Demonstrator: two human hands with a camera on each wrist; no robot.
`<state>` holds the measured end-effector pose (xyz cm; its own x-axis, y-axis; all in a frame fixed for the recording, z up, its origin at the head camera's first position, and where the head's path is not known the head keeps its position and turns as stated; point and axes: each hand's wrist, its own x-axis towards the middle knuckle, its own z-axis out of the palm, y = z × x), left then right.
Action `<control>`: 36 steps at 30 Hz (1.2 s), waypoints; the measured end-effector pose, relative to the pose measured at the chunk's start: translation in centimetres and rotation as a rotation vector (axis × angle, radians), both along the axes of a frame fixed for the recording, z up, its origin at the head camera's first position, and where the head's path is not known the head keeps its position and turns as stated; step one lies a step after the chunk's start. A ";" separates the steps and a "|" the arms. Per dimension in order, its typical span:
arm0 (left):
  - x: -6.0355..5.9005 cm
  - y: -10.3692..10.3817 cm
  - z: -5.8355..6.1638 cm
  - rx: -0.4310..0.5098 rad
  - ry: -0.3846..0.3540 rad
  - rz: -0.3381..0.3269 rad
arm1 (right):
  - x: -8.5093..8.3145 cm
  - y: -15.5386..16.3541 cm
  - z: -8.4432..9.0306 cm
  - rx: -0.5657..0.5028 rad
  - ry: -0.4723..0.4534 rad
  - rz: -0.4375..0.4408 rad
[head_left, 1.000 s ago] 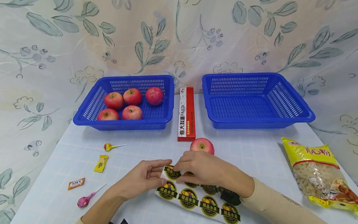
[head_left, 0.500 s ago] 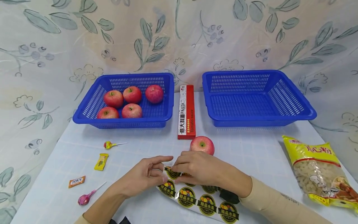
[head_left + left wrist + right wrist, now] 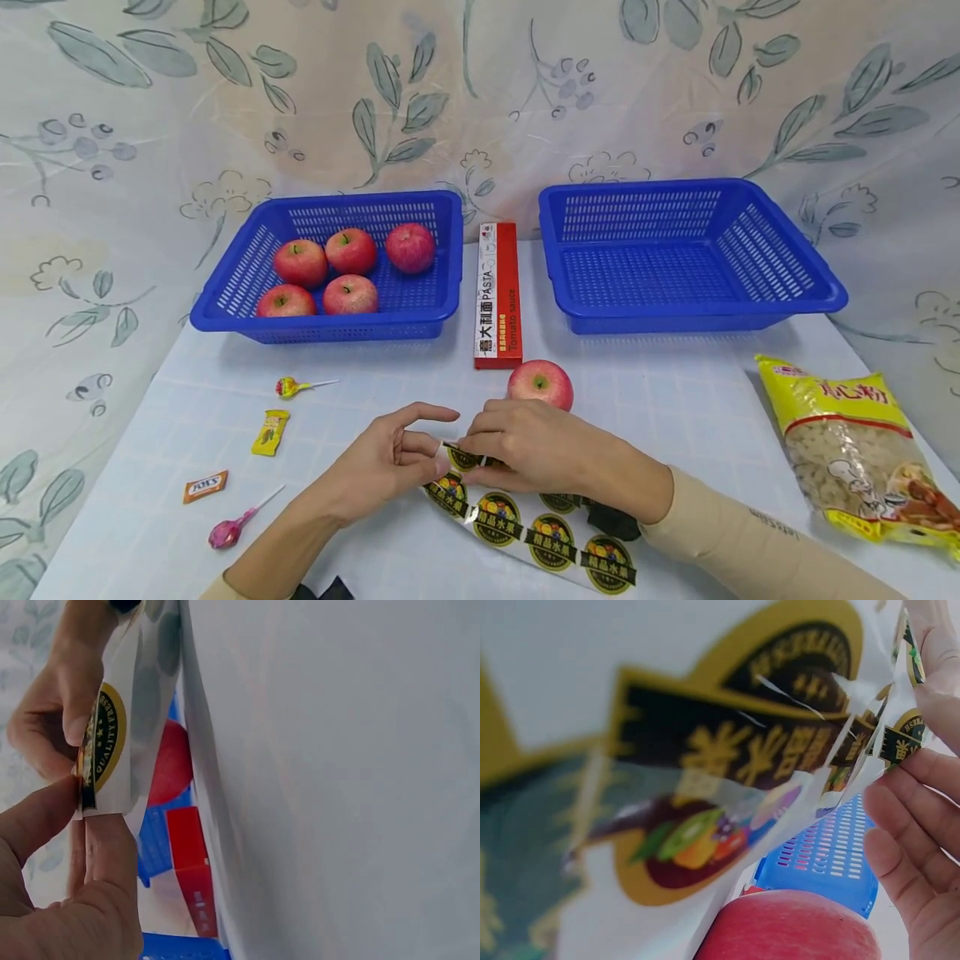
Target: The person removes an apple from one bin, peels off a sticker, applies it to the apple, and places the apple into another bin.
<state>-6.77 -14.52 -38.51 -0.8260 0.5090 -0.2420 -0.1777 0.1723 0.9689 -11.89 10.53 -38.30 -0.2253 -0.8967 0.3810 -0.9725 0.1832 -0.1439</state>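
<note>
A white sticker sheet [image 3: 525, 529] with round black-and-gold fruit labels lies at the table's near edge, its left corner raised. My left hand [image 3: 435, 457] pinches that corner between thumb and middle finger, forefinger lifted; the left wrist view shows the thumb [image 3: 37, 817] against the sheet [image 3: 112, 750]. My right hand [image 3: 472, 450] pinches the same corner at the end sticker from the other side. A loose red apple [image 3: 540, 385] sits just behind my right hand. The right wrist view shows the sheet [image 3: 705, 787] close up, the apple [image 3: 795, 930] under it and my left hand [image 3: 915, 847].
The left blue basket [image 3: 225, 300] holds several apples; the right blue basket [image 3: 825, 292] is bare inside. A red pasta box [image 3: 497, 296] lies between them. A yellow macaroni bag [image 3: 855, 442] lies at the right. Two lollipops [image 3: 288, 387] [image 3: 225, 533] and two wrapped candies [image 3: 271, 432] [image 3: 205, 486] lie left.
The sheet's left corner has come up off the table between my hands. My left forefinger has lifted away from it. Both hands stay in place.
</note>
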 end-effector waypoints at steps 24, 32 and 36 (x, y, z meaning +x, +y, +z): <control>-0.4 -0.7 0.2 -0.029 0.138 -0.123 | 0.0 -0.2 -0.1 -0.012 -0.055 -0.004; -0.3 -0.7 0.3 -0.059 0.144 -0.094 | 0.4 -0.4 0.0 -0.035 -0.018 -0.060; -0.3 -0.6 0.4 -0.067 0.134 -0.074 | 0.6 -0.5 0.0 -0.053 0.013 -0.074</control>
<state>-7.09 -15.08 -38.14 -0.8141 0.5559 -0.1679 -0.0324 0.2452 0.9689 -11.32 10.01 -38.33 -0.2854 -0.8561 0.4307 -0.9583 0.2475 -0.1432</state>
